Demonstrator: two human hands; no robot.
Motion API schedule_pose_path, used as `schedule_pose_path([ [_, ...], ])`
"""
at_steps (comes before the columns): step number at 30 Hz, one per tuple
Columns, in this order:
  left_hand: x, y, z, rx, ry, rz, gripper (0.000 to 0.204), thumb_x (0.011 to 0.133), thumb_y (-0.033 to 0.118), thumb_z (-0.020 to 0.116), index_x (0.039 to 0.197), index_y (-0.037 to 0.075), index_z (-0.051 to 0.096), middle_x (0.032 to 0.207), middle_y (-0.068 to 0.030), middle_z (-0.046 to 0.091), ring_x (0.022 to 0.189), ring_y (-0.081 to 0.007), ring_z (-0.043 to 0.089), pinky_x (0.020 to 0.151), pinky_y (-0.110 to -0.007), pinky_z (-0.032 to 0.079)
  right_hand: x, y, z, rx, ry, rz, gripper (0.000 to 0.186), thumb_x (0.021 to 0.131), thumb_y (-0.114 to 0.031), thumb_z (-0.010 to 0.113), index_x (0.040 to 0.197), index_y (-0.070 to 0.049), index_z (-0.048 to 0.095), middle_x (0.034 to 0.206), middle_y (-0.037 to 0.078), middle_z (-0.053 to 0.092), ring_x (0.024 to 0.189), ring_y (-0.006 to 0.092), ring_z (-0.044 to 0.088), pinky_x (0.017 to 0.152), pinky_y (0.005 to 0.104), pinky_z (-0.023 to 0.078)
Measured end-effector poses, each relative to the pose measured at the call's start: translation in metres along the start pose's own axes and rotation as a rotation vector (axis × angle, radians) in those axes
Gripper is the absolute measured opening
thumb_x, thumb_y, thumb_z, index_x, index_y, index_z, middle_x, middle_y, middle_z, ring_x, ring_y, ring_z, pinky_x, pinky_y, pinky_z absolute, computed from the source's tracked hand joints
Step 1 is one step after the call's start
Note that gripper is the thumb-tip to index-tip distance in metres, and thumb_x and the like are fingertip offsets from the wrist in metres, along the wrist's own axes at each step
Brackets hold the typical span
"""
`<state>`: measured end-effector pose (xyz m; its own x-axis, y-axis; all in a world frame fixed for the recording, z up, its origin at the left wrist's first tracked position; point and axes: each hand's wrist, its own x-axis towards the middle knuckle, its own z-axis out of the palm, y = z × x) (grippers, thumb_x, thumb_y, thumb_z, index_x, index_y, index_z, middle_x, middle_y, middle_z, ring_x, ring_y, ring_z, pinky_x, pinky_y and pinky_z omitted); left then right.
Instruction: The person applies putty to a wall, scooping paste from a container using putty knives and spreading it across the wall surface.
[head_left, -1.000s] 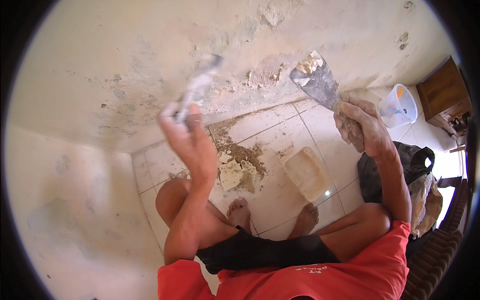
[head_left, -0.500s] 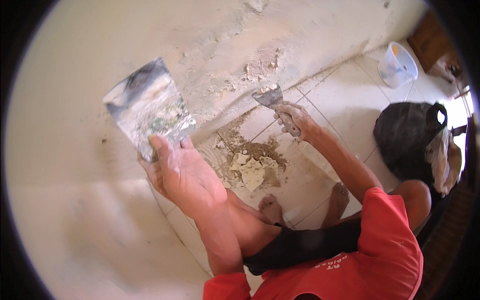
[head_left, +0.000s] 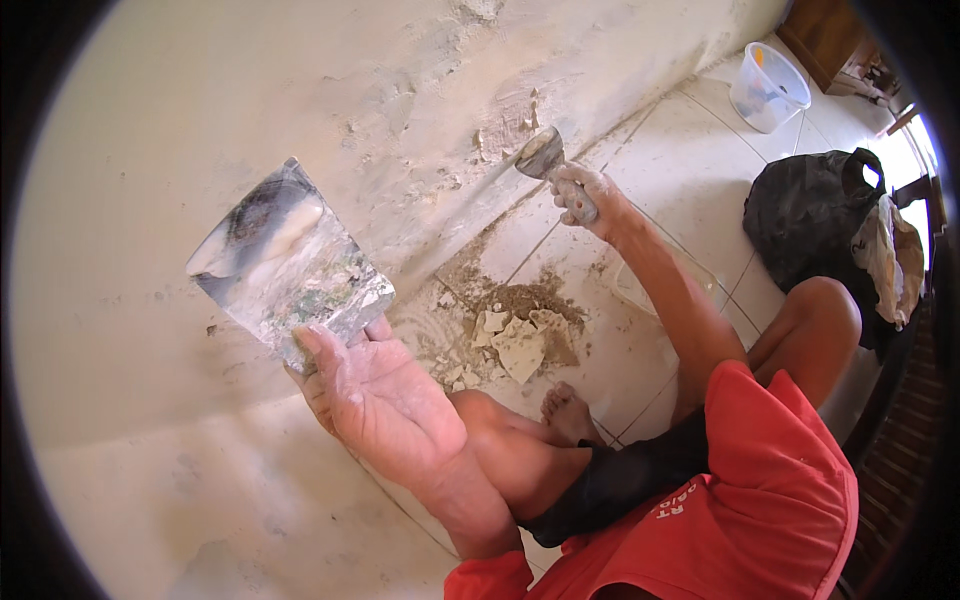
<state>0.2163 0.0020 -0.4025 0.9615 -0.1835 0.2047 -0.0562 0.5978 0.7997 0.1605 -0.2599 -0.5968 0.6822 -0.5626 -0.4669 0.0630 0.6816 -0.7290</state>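
My left hand (head_left: pixel 385 405), palm up, grips a wide flat scraper blade (head_left: pixel 290 255) by its lower edge. Pale filler and greenish grime smear its face, and its far corner is dark bare metal. My right hand (head_left: pixel 592 200) is closed round the handle of a smaller putty knife (head_left: pixel 541 153). That knife's blade is up beside a rough, chipped patch (head_left: pixel 505 128) low on the wall; whether it touches the wall I cannot tell. Peeling and pitted plaster covers the cream wall (head_left: pixel 330 100) around it.
Broken plaster pieces (head_left: pixel 518 345) and brown dirt (head_left: pixel 530 300) lie on the white floor tiles (head_left: pixel 640 365) by my foot (head_left: pixel 570 412). A clear plastic tub (head_left: pixel 770 90) stands far right near brown wooden furniture (head_left: pixel 825 40). Closer is a black plastic bag (head_left: pixel 800 215).
My right hand has raised the putty knife toward the wall patch and turned its blade; the pale lump seen on it before no longer shows. My left hand keeps its hold. The view has shifted.
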Motion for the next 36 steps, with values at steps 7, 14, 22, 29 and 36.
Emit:
schedule_pose_path([
  [7,0.011,-0.006,-0.003,-0.045,-0.007,0.009,0.038,0.097,0.016,0.055,0.128,-0.004,0.047,0.135,-0.0125,0.049,0.125,-0.0217,0.045,0.111,-0.038,0.031,-0.001,-0.006,0.011,0.043,-0.112,-0.008,0.014,0.09,-0.025,0.061,0.089,-0.011,0.059,0.07,-0.002,0.052,0.06,0.0083,0.05,0.051,0.0251,0.04],
  [14,0.012,-0.003,0.002,-0.084,0.045,-0.064,0.043,0.096,0.015,0.056,0.132,-0.005,0.043,0.137,-0.0129,0.047,0.127,-0.0222,0.044,0.113,-0.039,0.029,-0.03,-0.001,0.057,0.095,0.023,-0.105,0.013,0.09,-0.02,0.061,0.094,-0.009,0.056,0.065,0.001,0.052,0.058,0.0107,0.051,0.046,0.0266,0.043],
  [22,0.012,0.001,-0.007,-0.076,-0.032,-0.015,0.044,0.096,0.015,0.055,0.133,-0.005,0.041,0.139,-0.0143,0.046,0.129,-0.0232,0.042,0.115,-0.04,0.027,-0.047,0.024,0.117,0.045,-0.068,-0.27,0.016,0.097,-0.019,0.054,0.093,-0.003,0.055,0.059,0.003,0.053,0.046,0.0123,0.052,0.041,0.0265,0.046],
  [29,0.009,0.004,-0.016,-0.027,-0.007,0.013,0.042,0.097,0.017,0.053,0.131,-0.005,0.042,0.137,-0.015,0.047,0.128,-0.0248,0.043,0.114,-0.04,0.027,-0.053,0.069,0.199,-0.027,0.041,-0.402,0.022,0.097,-0.024,0.055,0.097,-0.003,0.053,0.066,0.008,0.062,0.051,0.0156,0.061,0.042,0.0268,0.051],
  [36,0.002,0.009,-0.013,-0.019,0.001,0.04,0.04,0.098,0.019,0.051,0.129,-0.005,0.045,0.137,-0.0162,0.046,0.128,-0.0252,0.042,0.114,-0.04,0.028,-0.081,0.104,0.206,-0.22,0.004,-0.402,0.024,0.092,-0.02,0.061,0.106,-0.002,0.053,0.073,0.006,0.06,0.059,0.0116,0.058,0.049,0.0263,0.049],
])
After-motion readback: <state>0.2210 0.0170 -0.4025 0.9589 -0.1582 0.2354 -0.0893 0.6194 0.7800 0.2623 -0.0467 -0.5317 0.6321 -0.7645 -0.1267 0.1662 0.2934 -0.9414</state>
